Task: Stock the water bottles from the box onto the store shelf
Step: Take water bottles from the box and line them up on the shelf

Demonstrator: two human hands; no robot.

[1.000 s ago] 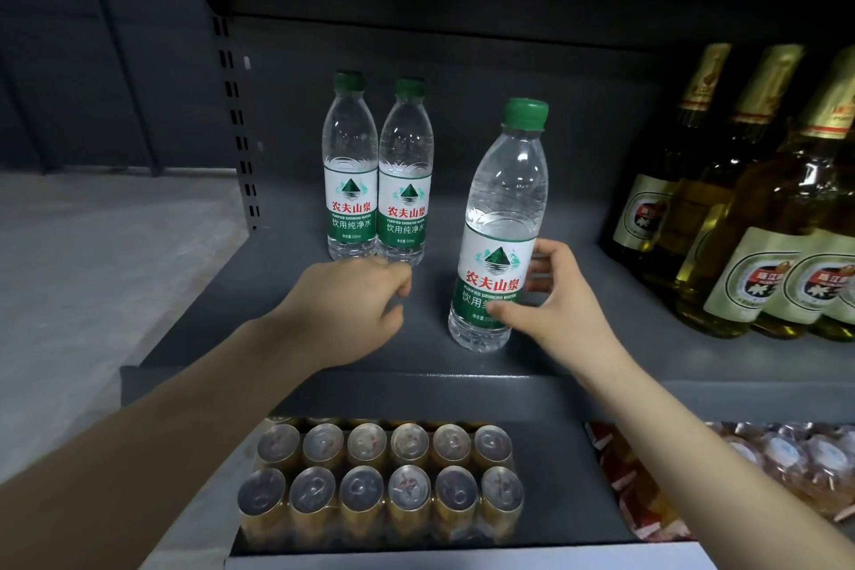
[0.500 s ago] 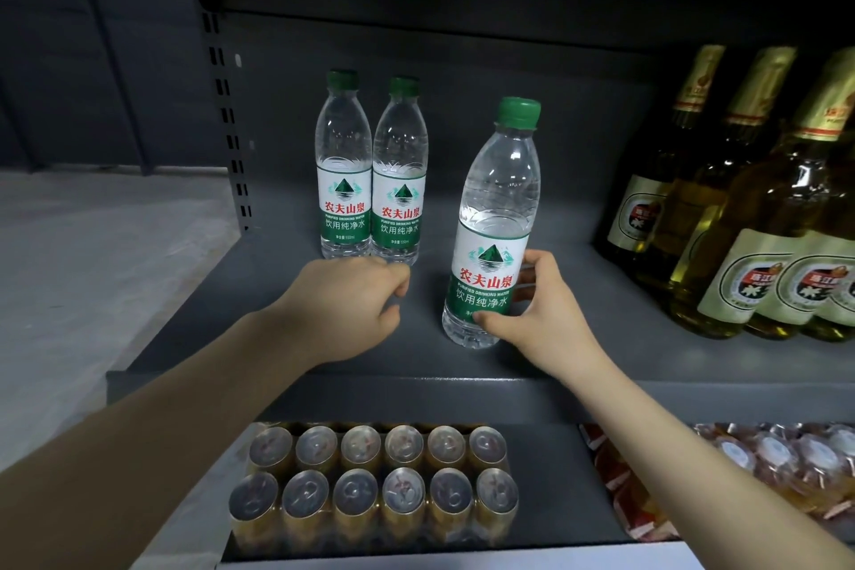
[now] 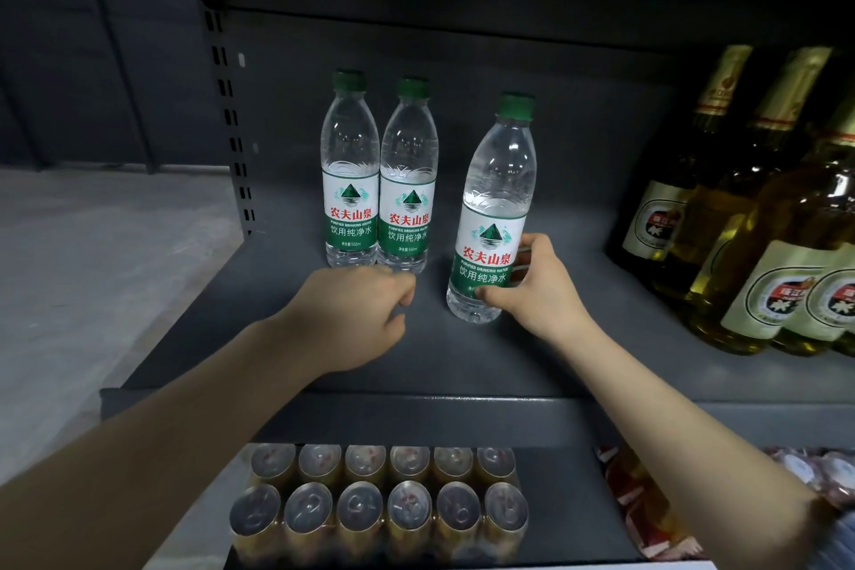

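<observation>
**Third bottle set down in front of the pair**

The right hand (image 3: 536, 287) grips the third water bottle (image 3: 492, 218) low on its label, thumb across the front and fingers curled round the far side, probably because a low hold steadies a tall, narrow bottle as its base meets the shelf (image 3: 578, 338). That bottle stands upright, or nearly so, to the right of the two stocked bottles (image 3: 379, 181) and nearer the shelf's front edge; whether its base is fully seated I cannot tell. The pair stand touching each other well back on the shelf, labels forward, which suggests a row being built from the rear. The left hand (image 3: 356, 315) hovers just in front of the pair, fingers loosely curled together and holding nothing, seemingly ready to guard them against a knock. Beer bottles (image 3: 758, 218) fill the space far right of the pair, so the gap between is what remains for water. No box is in view.
</observation>
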